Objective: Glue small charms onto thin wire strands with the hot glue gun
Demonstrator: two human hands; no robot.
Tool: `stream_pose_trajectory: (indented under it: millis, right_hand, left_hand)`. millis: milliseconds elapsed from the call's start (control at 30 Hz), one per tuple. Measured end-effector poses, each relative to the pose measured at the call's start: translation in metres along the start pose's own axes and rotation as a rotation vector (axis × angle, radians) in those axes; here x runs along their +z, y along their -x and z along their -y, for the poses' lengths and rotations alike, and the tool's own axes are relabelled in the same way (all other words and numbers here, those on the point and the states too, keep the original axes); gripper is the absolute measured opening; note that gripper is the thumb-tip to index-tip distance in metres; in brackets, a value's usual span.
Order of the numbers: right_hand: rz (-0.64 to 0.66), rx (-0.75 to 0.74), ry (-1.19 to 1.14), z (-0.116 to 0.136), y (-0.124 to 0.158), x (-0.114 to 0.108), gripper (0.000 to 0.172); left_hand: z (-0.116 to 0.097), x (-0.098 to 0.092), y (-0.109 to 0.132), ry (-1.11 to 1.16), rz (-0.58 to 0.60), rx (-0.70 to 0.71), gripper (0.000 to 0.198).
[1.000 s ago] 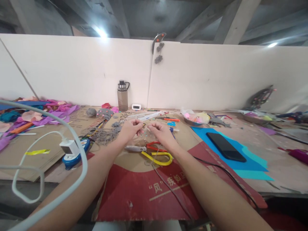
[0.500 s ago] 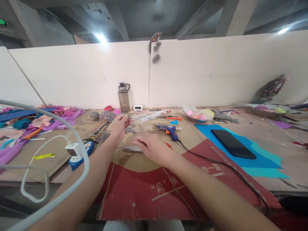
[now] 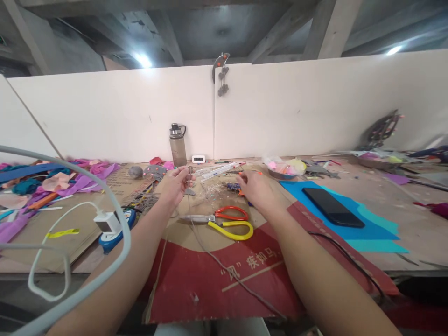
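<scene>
My left hand (image 3: 175, 184) pinches a thin grey cord (image 3: 235, 274) between thumb and fingers. A small twisted bit shows at the fingertips, too fine to make out. The cord hangs from there, crosses the scissors' blades and trails over the red printed cardboard (image 3: 189, 280). Scissors (image 3: 214, 218) with one red and one yellow handle lie on the cardboard between my forearms, touched by neither hand. My right hand (image 3: 257, 189) is over a blue glue gun (image 3: 232, 186), fingers curled downward. It covers most of the gun, and whatever its fingers grip is hidden.
A water bottle (image 3: 178, 144) and small white clock (image 3: 198, 159) stand by the white partition. A black phone (image 3: 332, 206) lies on blue sheets (image 3: 364, 228) at right. Coloured scraps (image 3: 59, 179), a white charger (image 3: 107, 221) and a looping cable (image 3: 122, 210) are at left.
My right hand has moved right and away from me, from over the scissors to over the glue gun, uncovering the scissors. My left hand stays nearly in place. The view has shifted slightly.
</scene>
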State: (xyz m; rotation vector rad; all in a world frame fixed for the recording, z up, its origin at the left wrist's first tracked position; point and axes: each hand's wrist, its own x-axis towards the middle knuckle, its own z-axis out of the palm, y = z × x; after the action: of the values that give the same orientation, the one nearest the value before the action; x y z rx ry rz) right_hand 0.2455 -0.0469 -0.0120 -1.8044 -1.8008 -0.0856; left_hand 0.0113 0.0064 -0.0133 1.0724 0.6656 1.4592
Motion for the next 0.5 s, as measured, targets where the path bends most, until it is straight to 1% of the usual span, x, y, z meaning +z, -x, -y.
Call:
stream_pose_trajectory:
  millis: [33,67,133,200,267,333,433,500]
  right_hand:
    - [0.026,0.045,0.13,-0.009,-0.004,0.004,0.03]
    - [0.053,0.043,0.173,-0.015,-0.005,0.009,0.03]
    - [0.133,0.019,0.235,-0.022,-0.005,0.018,0.028]
    - [0.175,-0.004,0.257,-0.021,-0.002,0.023,0.024]
    - [0.189,0.003,0.251,-0.018,-0.001,0.023,0.018]
    - [0.205,0.028,0.226,-0.016,-0.001,0.018,0.012]
    - [0.239,0.124,0.139,-0.015,-0.004,0.008,0.009]
    - [0.236,0.195,0.052,-0.014,-0.005,0.005,0.01]
  left_hand:
    - [0.0,0.001,0.001,-0.013,0.005,0.008,0.025]
    - [0.0,0.002,0.001,-0.025,0.008,0.017,0.026]
    - [0.002,0.003,0.001,-0.047,0.017,0.035,0.027]
    - [0.004,0.004,0.002,-0.07,0.039,0.05,0.026]
    - [0.005,0.005,0.002,-0.105,0.059,0.059,0.026]
    - [0.006,0.007,0.004,-0.145,0.068,0.061,0.026]
    - [0.004,0.009,0.006,-0.183,0.072,0.057,0.026]
    - [0.003,0.01,0.007,-0.193,0.07,0.054,0.027]
